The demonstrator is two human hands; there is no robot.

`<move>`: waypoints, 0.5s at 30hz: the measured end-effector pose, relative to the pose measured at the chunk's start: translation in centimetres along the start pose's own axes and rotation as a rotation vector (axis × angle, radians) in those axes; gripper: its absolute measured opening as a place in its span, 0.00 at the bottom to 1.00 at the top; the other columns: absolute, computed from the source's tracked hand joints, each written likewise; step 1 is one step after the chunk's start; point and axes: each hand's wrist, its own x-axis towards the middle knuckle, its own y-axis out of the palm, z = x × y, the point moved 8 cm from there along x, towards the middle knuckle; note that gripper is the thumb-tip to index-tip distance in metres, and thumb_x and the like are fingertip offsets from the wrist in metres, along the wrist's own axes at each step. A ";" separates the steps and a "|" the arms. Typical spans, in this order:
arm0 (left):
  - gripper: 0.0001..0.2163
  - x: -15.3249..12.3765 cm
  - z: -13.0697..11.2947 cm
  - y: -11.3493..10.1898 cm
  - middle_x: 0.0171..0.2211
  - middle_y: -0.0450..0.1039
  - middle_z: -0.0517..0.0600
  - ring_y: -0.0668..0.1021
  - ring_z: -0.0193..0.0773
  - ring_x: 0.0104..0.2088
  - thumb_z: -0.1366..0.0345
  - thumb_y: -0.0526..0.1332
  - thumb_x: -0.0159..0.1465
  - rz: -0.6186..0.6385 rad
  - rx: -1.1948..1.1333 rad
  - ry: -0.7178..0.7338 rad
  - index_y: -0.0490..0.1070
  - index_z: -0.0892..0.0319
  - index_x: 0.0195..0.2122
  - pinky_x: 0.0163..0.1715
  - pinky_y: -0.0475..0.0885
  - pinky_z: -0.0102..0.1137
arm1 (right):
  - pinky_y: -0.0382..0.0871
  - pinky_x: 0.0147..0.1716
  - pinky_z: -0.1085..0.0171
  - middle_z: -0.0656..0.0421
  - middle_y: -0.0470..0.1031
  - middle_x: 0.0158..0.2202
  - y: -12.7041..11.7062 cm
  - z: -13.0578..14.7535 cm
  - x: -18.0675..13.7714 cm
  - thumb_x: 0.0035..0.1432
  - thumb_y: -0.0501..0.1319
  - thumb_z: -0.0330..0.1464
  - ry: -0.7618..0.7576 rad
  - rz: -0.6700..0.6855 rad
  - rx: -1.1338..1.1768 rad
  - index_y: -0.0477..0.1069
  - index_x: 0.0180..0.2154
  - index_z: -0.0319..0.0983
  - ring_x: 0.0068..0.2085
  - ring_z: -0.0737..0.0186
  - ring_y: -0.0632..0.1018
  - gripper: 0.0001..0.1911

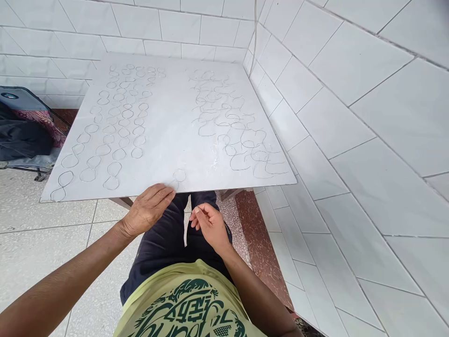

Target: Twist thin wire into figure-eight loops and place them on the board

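Observation:
A white board (168,121) lies in front of me, with thin wire pieces spread over it. At its near edge my left hand (150,206) is closed, its fingertips on the lower end of a figure-eight wire (179,175). Over my lap, off the board, my right hand (210,225) has its thumb and forefinger pinched together. Whatever may be in that pinch is too small to make out. Rows of figure-eight wires (119,154) cover the board's left side. Toward its right lie many loose curved wires (242,161), some overlapping.
White tiled walls (351,117) stand behind the board and close along its right side. A chair (31,103) with dark cloth (21,138) on it is at the left. A thin cable (255,42) hangs in the corner.

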 end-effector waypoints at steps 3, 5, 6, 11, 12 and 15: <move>0.23 0.1 0.0 -0.3 0.53 0.80 0.61 0.79 0.53 0.56 0.79 0.61 0.67 -0.031 -0.013 0.011 0.71 0.62 0.63 0.55 0.78 0.49 | 0.69 0.24 0.66 0.58 0.79 0.31 0.4 0.5 0.2 0.71 0.59 0.42 -0.009 0.006 0.002 0.72 0.35 0.40 0.26 0.65 0.77 0.14; 0.22 0.3 0.0 -0.4 0.52 0.80 0.61 0.79 0.53 0.55 0.79 0.62 0.67 -0.046 -0.010 0.014 0.72 0.63 0.61 0.54 0.79 0.48 | 0.69 0.25 0.66 0.58 0.79 0.31 0.7 1.0 0.2 0.71 0.58 0.41 -0.039 0.010 -0.019 0.72 0.35 0.40 0.27 0.65 0.78 0.13; 0.21 0.4 0.0 -0.5 0.51 0.81 0.61 0.79 0.53 0.54 0.79 0.62 0.66 -0.052 -0.004 0.019 0.72 0.64 0.60 0.53 0.79 0.48 | 0.70 0.26 0.66 0.58 0.79 0.32 0.7 1.5 0.3 0.72 0.58 0.40 -0.070 0.006 -0.046 0.71 0.36 0.41 0.27 0.65 0.78 0.12; 0.19 0.9 -0.4 -1.0 0.48 0.81 0.61 0.80 0.51 0.49 0.80 0.61 0.66 -0.052 -0.001 0.020 0.73 0.64 0.58 0.50 0.78 0.47 | 0.75 0.34 0.63 0.56 0.79 0.40 0.5 5.8 1.0 0.72 0.58 0.34 -0.356 -0.109 -0.352 0.72 0.43 0.42 0.36 0.62 0.80 0.05; 0.18 1.1 -0.4 -1.2 0.48 0.81 0.61 0.80 0.51 0.49 0.79 0.61 0.66 -0.049 -0.009 0.004 0.73 0.64 0.58 0.50 0.78 0.47 | 0.76 0.36 0.63 0.55 0.78 0.43 0.6 6.7 1.2 0.71 0.58 0.33 -0.420 -0.127 -0.412 0.72 0.47 0.42 0.38 0.61 0.80 0.06; 0.18 1.6 -0.5 -2.4 0.47 0.81 0.60 0.80 0.51 0.49 0.77 0.61 0.67 -0.062 -0.032 -0.075 0.74 0.61 0.57 0.49 0.77 0.47 | 0.78 0.41 0.60 0.50 0.75 0.52 1.4 8.5 2.1 0.71 0.58 0.30 -0.546 -0.116 -0.550 0.68 0.58 0.42 0.41 0.60 0.80 0.15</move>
